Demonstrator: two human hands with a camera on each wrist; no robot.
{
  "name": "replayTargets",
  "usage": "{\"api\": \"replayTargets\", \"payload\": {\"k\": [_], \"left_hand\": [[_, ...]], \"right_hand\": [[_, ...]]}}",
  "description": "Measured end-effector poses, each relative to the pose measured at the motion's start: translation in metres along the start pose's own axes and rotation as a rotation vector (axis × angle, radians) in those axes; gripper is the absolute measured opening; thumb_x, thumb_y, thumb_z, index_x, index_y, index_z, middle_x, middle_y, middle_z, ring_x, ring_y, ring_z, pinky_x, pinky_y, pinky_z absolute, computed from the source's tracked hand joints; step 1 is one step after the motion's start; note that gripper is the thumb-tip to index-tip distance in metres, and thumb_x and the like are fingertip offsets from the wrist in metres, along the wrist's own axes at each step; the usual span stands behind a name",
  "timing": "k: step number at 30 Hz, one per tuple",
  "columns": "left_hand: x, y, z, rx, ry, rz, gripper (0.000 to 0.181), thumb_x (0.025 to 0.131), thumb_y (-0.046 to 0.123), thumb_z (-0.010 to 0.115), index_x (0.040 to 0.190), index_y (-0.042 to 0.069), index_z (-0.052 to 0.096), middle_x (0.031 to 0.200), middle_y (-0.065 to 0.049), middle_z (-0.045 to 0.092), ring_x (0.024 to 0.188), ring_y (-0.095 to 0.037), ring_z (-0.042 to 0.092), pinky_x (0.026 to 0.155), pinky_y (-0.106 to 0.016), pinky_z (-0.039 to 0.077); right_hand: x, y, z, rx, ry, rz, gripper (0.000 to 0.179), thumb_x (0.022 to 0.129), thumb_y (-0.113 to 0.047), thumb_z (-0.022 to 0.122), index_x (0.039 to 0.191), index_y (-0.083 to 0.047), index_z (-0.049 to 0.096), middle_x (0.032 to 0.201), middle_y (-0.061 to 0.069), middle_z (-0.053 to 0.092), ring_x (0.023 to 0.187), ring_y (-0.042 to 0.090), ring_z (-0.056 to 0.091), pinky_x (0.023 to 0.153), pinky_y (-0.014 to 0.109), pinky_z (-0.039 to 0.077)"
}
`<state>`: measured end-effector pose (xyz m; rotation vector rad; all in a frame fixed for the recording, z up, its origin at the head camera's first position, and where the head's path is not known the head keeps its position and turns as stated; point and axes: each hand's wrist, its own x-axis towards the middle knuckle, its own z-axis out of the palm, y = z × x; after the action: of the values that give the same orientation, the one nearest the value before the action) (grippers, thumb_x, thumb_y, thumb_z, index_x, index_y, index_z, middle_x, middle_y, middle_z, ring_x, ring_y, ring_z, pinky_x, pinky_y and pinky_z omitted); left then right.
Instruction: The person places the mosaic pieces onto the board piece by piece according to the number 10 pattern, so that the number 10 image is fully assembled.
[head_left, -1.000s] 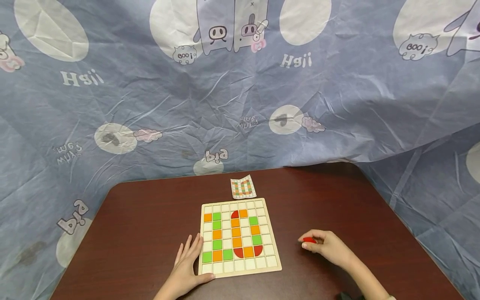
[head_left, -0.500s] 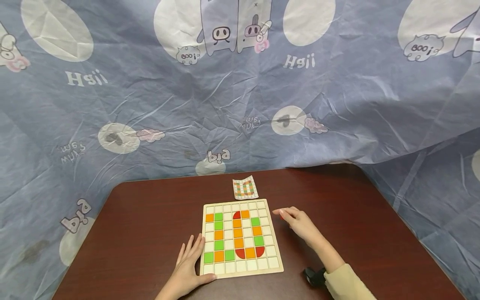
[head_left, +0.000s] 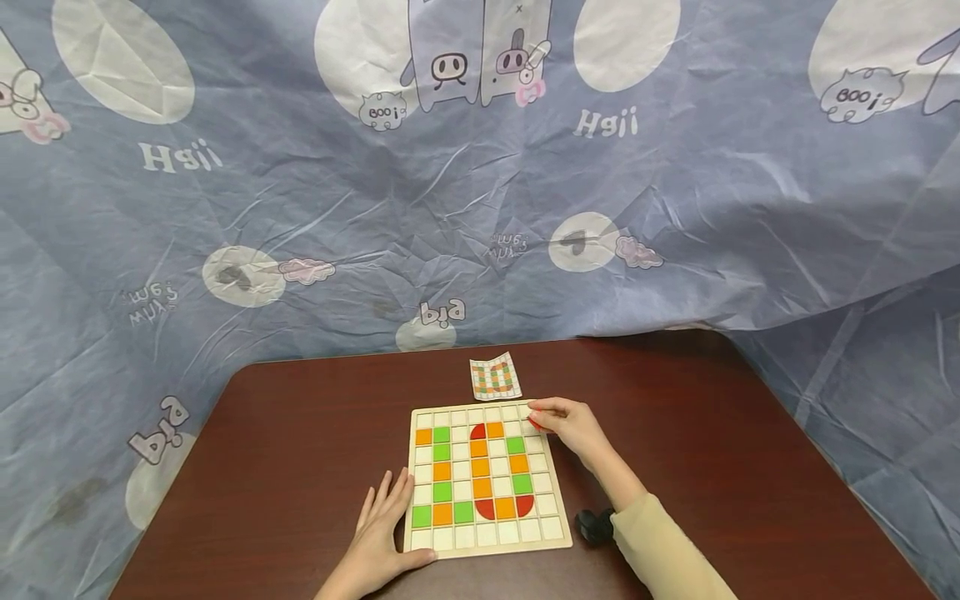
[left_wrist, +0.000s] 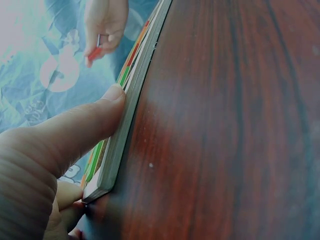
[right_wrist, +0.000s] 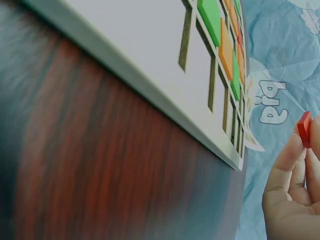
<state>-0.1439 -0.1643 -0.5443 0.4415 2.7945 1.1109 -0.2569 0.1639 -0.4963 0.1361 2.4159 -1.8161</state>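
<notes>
A cream gridded board lies on the table, with green and orange squares and rounded red tiles set in several cells. The left hand rests against its left side and near corner, fingers spread and straight. In the left wrist view the thumb touches the board's edge. The right hand is over the board's far right corner and pinches a small red tile between thumb and fingers. That tile's full outline is partly hidden by the fingers.
A small creased pattern card lies just behind the board, printed with a similar coloured grid. The dark wooden table extends to both sides. Patterned blue-grey cloth hangs behind it. A black device is at the right wrist.
The right hand has moved left and away from the person, from the table right of the board to its far right corner, carrying the red tile. The left hand stays against the board.
</notes>
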Motion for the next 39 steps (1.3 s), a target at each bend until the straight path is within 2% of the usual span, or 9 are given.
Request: {"api": "replayTargets", "payload": {"k": [3,6,10,13,18,26,32,39], "left_hand": [[0.000,0.001,0.000,-0.004,-0.010,-0.015,0.114,0.068,0.053,0.084,0.154,0.002,0.029,0.163,-0.016,0.022,0.152,-0.042,0.009,0.105,-0.007,-0.023],[0.001,0.002,0.000,-0.015,-0.016,-0.025,0.115,0.068,0.053,0.084,0.155,0.003,0.028,0.163,-0.015,0.021,0.152,-0.041,0.007,0.105,-0.007,-0.023],[0.002,0.002,0.001,-0.017,-0.020,-0.023,0.116,0.068,0.054,0.084,0.155,0.003,0.027,0.163,-0.016,0.020,0.152,-0.041,0.006,0.104,-0.007,-0.023],[0.001,0.002,0.000,-0.022,-0.022,-0.025,0.116,0.068,0.054,0.084,0.155,0.003,0.026,0.164,-0.016,0.020,0.152,-0.041,0.006,0.105,-0.008,-0.023],[0.000,0.001,0.000,-0.037,-0.019,-0.032,0.117,0.068,0.054,0.084,0.155,0.004,0.026,0.164,-0.015,0.019,0.153,-0.040,0.004,0.107,-0.011,-0.023],[-0.001,0.000,0.001,-0.007,0.013,0.013,0.115,0.067,0.055,0.084,0.154,0.001,0.030,0.162,-0.018,0.025,0.150,-0.046,0.011,0.105,-0.006,-0.022],[0.000,-0.002,0.000,-0.008,-0.006,-0.007,0.116,0.067,0.054,0.084,0.154,0.002,0.029,0.163,-0.016,0.022,0.151,-0.043,0.009,0.104,-0.006,-0.023],[0.000,-0.003,-0.001,-0.002,-0.020,-0.021,0.116,0.068,0.053,0.084,0.155,0.002,0.027,0.163,-0.015,0.021,0.152,-0.042,0.007,0.104,-0.006,-0.023]], "right_hand": [[0.004,0.001,0.005,0.017,-0.004,-0.012,0.035,0.090,-0.015,0.073,0.121,-0.001,0.067,0.100,0.010,0.076,0.090,0.025,0.072,0.086,0.037,0.057],[0.009,0.002,0.011,0.005,0.018,-0.026,0.032,0.087,-0.011,0.074,0.115,0.001,0.066,0.097,0.012,0.075,0.086,0.026,0.072,0.081,0.036,0.058],[0.015,0.004,0.017,-0.054,0.060,-0.037,0.020,0.085,-0.007,0.075,0.103,0.000,0.067,0.091,0.013,0.075,0.077,0.025,0.071,0.071,0.033,0.057],[0.017,0.002,0.021,-0.141,0.069,-0.043,0.016,0.085,-0.008,0.076,0.099,-0.004,0.070,0.090,0.011,0.076,0.073,0.020,0.070,0.067,0.030,0.055],[0.015,-0.004,0.026,-0.259,0.034,-0.068,0.011,0.085,-0.007,0.075,0.096,-0.007,0.073,0.090,0.008,0.075,0.073,0.015,0.068,0.066,0.028,0.055],[0.013,-0.008,0.032,-0.367,-0.023,-0.126,0.007,0.084,-0.005,0.075,0.091,-0.008,0.074,0.081,0.003,0.073,0.072,0.013,0.066,0.068,0.029,0.055],[0.013,-0.011,0.035,-0.426,-0.027,-0.173,0.005,0.084,-0.003,0.074,0.087,-0.008,0.075,0.077,0.001,0.072,0.068,0.011,0.063,0.067,0.028,0.055],[0.015,-0.009,0.039,-0.498,-0.030,-0.191,0.004,0.084,-0.007,0.076,0.086,-0.004,0.075,0.075,-0.002,0.071,0.066,0.008,0.059,0.065,0.026,0.052]]}}
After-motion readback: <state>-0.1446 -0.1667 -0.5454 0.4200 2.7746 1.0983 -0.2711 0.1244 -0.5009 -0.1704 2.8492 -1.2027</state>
